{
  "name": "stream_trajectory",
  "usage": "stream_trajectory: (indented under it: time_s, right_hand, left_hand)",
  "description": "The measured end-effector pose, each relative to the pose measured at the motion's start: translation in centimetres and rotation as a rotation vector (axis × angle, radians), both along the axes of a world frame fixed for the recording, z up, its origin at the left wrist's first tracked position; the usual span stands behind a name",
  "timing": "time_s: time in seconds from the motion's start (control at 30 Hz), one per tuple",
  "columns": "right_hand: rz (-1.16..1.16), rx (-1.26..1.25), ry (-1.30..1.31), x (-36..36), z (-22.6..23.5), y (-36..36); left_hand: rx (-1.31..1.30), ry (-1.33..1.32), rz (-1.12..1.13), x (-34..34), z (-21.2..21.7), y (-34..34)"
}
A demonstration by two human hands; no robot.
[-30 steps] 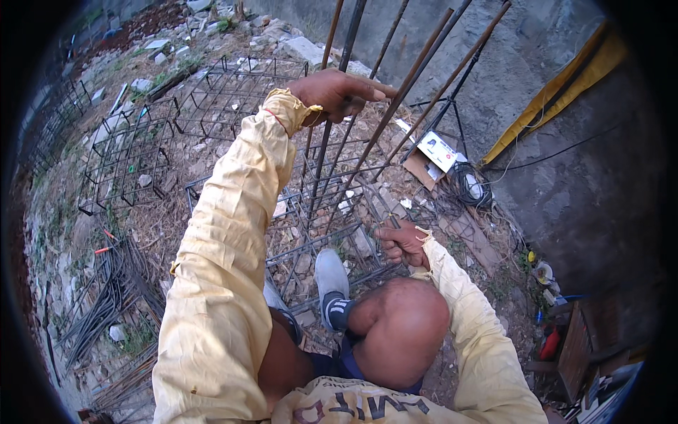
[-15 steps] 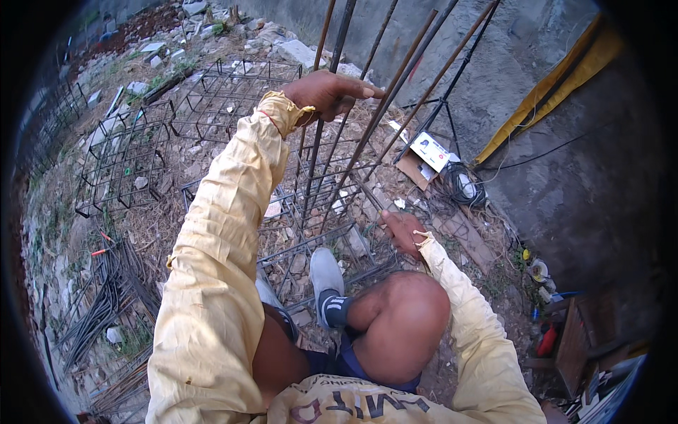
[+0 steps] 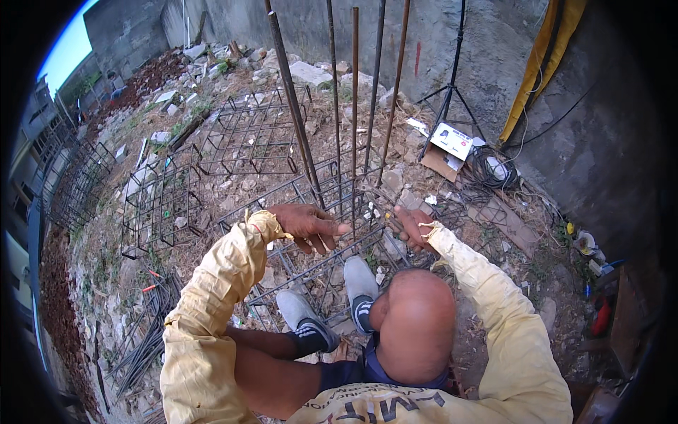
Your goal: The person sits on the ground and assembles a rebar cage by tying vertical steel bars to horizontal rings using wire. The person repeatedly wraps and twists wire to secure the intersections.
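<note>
Close the loosely parted fingers of the left hand point(image 3: 304, 222) round the nearest upright bar point(image 3: 355, 106) for steadiness, unable to tell the grip of the right hand point(image 3: 416, 229).

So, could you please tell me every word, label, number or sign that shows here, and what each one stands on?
Yellow shirt: large dark lettering across the front, partly folded and cut off; I'm leaving its wording out.
White box: small dark print and a red mark, too small to read reliably.
Grey wall: one red streak, no legible lettering.
</note>
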State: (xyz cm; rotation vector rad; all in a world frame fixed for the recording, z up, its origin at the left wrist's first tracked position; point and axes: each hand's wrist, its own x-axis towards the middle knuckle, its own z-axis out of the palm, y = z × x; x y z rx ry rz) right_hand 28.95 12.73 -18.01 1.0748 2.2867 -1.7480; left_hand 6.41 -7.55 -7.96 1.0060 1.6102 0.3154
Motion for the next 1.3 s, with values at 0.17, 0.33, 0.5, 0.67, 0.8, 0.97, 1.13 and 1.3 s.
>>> stream_trajectory:
  time_s: [0.17,0.33,0.5,0.67,0.8,0.97,1.13,1.3]
  right_hand:
    - [-0.071,-0.671,0.109,1.5,-2.7,2.7]
    - [0.012,-0.789,0.272,0.7,-6.1,2.1]
    - [-0.29,-0.532,0.317,4.5,-6.5,7.9]
    - [0.102,0.621,0.157,4.0,-2.9,4.9]
    - [-0.052,0.838,-0.046,1.0,-8.2,0.4]
    - [-0.188,0.752,0.037,-1.9,-7.8,-1.5]
    - [-0.19,0.629,0.097,-0.5,-6.7,0.1]
    - [0.021,-0.295,0.102,-0.9,-6.8,1.0]
  left_hand:
    - [0.25,-0.559,0.441,5.3,-14.3,10.0]
    - [0.796,-1.181,1.078,9.2,-15.7,15.6]
    - [0.821,-1.236,1.083,9.0,-16.4,17.8]
    - [0.865,-1.092,1.237,8.9,-17.9,18.8]
    - [0.889,-0.867,1.309,9.9,-18.2,20.6]
    - [0.803,-0.435,1.424,7.4,-19.2,19.8]
    - [0.726,-0.583,1.15,8.9,-17.0,16.7]
    - [0.634,-0.821,1.013,7.4,-16.8,13.2]
